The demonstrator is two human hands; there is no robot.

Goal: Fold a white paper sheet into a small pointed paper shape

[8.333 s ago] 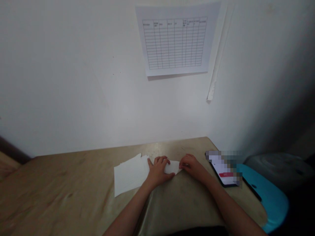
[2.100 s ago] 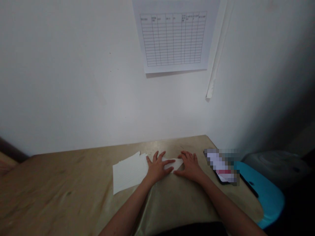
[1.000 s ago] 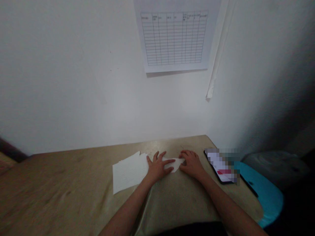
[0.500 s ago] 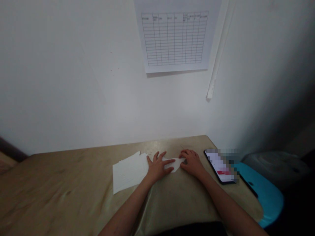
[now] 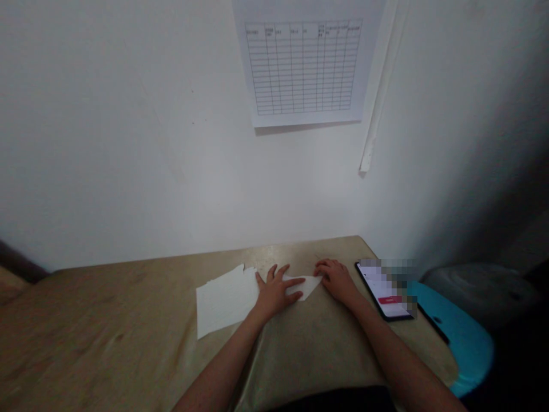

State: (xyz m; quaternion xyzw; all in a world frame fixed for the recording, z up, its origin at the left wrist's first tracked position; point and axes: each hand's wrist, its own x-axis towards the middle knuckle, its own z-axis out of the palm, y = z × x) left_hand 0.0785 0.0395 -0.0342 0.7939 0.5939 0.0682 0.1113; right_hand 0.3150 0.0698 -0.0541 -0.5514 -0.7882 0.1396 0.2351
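My left hand (image 5: 274,292) lies with its fingers spread, pressing on a small folded white paper (image 5: 307,287) on the table. That paper narrows to a point at its right end. At this pointed end is my right hand (image 5: 337,277), its fingers curled and close together; whether they pinch the tip is too small to tell. Left of my left hand, larger white sheets (image 5: 225,300) with a ragged top edge lie flat, their right side partly under or beside the hand.
The brown table (image 5: 128,320) runs along a white wall. A phone (image 5: 384,292) with a lit screen rests on the right, near a blue stool-like object (image 5: 463,337) beyond the table edge. A printed chart (image 5: 304,68) hangs on the wall.
My right hand has shifted slightly up and to the right, uncovering more of the paper's pointed end. My left hand has stayed in place.
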